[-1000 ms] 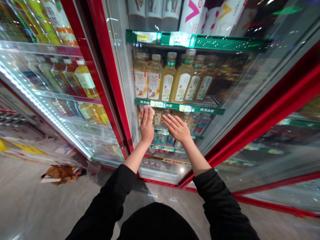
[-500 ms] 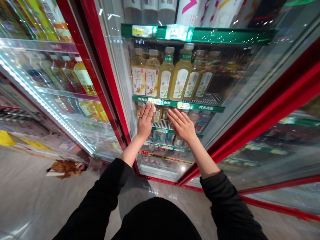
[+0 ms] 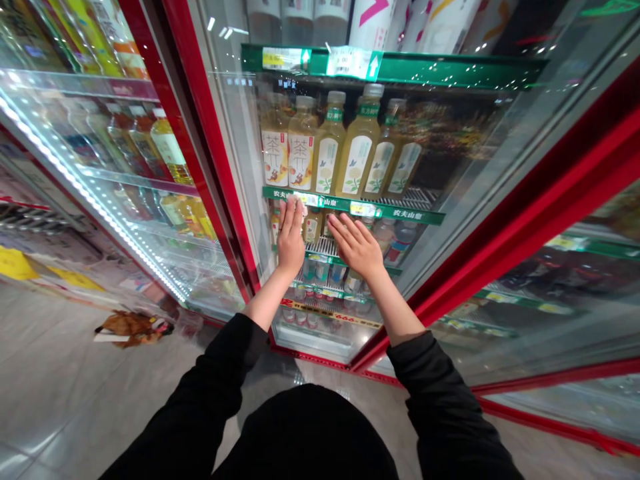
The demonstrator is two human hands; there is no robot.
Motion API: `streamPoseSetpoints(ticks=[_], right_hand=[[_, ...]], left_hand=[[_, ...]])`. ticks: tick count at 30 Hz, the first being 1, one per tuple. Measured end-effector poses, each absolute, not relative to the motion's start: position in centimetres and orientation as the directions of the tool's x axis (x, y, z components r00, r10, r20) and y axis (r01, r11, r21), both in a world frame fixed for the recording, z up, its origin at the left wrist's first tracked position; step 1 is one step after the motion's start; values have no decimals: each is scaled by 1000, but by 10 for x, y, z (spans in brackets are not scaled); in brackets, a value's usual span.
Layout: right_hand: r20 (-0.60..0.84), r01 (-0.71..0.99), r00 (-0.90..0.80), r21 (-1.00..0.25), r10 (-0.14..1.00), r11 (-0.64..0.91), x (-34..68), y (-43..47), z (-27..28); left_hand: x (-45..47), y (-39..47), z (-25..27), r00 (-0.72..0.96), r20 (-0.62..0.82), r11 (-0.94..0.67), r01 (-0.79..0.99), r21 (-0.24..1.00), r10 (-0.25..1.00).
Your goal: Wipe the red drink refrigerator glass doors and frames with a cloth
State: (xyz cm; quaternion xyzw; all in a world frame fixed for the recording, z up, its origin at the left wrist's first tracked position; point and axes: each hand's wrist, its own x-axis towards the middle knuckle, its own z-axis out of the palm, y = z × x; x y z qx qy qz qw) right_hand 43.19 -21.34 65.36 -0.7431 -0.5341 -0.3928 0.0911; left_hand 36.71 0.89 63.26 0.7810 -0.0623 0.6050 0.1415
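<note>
Both hands are raised toward the glass door (image 3: pixel 320 340) of a red-framed drinks fridge. My left hand (image 3: pixel 291 243) has its fingers stretched upward, flat against or just before the glass, by the green shelf strip (image 3: pixel 420 217). A small whitish patch shows at its fingertips; I cannot tell whether it is a tissue or part of a label behind. My right hand (image 3: pixel 361 248) lies flat the same way, fingers extended and slanting left, holding nothing visible. Behind the glass, above the hands, stand tea bottles (image 3: pixel 357 157) with yellowish drink and white labels.
Red door frames (image 3: pixel 215 133) rise on the left, and another (image 3: pixel 500 207) slants across the right. A lit fridge with bottles (image 3: pixel 170 143) stands at the left. On the grey tiled floor (image 3: pixel 55 373) lies a brown object (image 3: pixel 131 327), its kind unclear.
Both hands keep nearly the same flat pose and have shifted very slightly in the view. The fridge and shelves also shift a little, as the camera moves.
</note>
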Motion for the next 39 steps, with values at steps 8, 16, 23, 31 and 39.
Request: streamPoseSetpoints(ticks=[8, 16, 23, 31, 39], right_hand=[[706, 830, 101, 329, 701, -451, 427, -234, 659], [728, 794, 158, 309, 668, -524, 437, -257, 659], [694, 807, 181, 300, 697, -508, 439, -258, 658], [702, 843, 156, 273, 695, -464, 433, -259, 666], [697, 831, 98, 335, 710, -444, 431, -288, 667]], left_hand=[[380, 23, 670, 284, 951, -949, -314, -28, -122], [375, -17, 634, 334, 942, -933, -350, 88, -37], [387, -10, 673, 294, 954, -937, -345, 54, -53], [375, -28, 638, 307, 952, -934, -345, 95, -17], [387, -36, 674, 213, 975, -922, -386, 26, -61]])
